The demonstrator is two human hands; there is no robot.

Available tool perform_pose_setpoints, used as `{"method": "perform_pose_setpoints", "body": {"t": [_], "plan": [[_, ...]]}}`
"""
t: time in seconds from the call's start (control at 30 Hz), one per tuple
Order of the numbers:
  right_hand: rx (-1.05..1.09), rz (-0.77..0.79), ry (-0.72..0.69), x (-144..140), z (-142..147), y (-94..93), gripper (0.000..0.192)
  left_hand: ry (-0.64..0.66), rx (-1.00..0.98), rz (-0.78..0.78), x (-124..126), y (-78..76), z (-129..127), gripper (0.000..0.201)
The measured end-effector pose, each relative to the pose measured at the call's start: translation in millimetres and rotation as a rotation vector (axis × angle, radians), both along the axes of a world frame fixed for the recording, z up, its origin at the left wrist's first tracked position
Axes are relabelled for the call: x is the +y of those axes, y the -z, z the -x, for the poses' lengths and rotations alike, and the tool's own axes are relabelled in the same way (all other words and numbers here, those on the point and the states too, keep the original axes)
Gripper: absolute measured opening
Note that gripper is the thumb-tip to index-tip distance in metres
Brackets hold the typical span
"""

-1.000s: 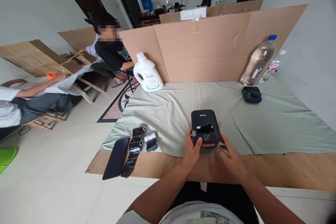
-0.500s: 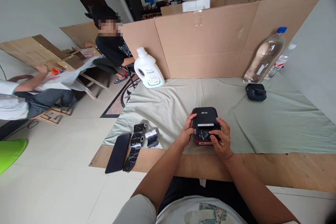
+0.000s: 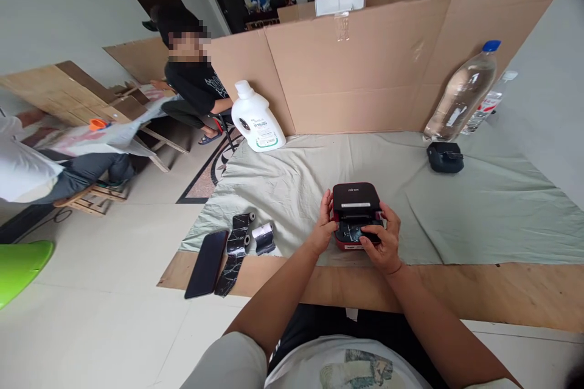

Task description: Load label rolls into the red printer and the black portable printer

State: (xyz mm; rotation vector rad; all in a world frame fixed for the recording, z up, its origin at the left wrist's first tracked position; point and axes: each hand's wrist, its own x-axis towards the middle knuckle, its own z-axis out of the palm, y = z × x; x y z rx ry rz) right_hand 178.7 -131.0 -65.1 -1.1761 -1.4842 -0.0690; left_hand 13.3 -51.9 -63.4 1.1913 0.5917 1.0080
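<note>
- The tabletop (image 3: 456, 292) carries the small printer (image 3: 354, 197) near its front edge.
- The left hand (image 3: 325, 225) grips the printer's side; keep that brace firm.
- The right hand (image 3: 384, 242) pinches the dark strip (image 3: 353, 232) at the slot; draw it straight.

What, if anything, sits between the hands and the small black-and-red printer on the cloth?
Nothing visible. The left hand grips the printer by its left side, and the right hand rests on its front, fingers at the dark roll in the opening.
</note>
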Motion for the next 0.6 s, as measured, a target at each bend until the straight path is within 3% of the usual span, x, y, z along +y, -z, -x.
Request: {"method": "perform_pose_setpoints", "body": {"t": [0.1, 0.27, 0.33, 0.47, 0.5, 0.6], "plan": [[0.003, 0.006, -0.001, -1, -1, 2.2, 0.016, -0.015, 0.021, -0.001, -1, 0.9, -1, 0.097], [0.148, 0.019, -0.149, 1, -4, 12.4, 0.066, -0.050, 0.068, 0.017, -1, -2.1, 0, 0.090], [0.242, 0.059, -0.206, 3, -5, 18.1, 0.076, -0.096, 0.169, -0.017, -2, -8.2, 0, 0.080], [0.338, 0.103, -0.249, 8, -6, 28.2, 0.080, -0.391, 0.605, -0.296, 2, -35.0, -6, 0.038], [0.340, 0.102, -0.250, 9, -7, 29.8, 0.080, -0.410, 0.714, -0.394, 4, -44.1, -9, 0.031], [0.329, 0.097, -0.247, 9, -8, 31.4, 0.077, -0.211, 1.028, -0.648, 13, -70.8, -27, 0.029]]}}
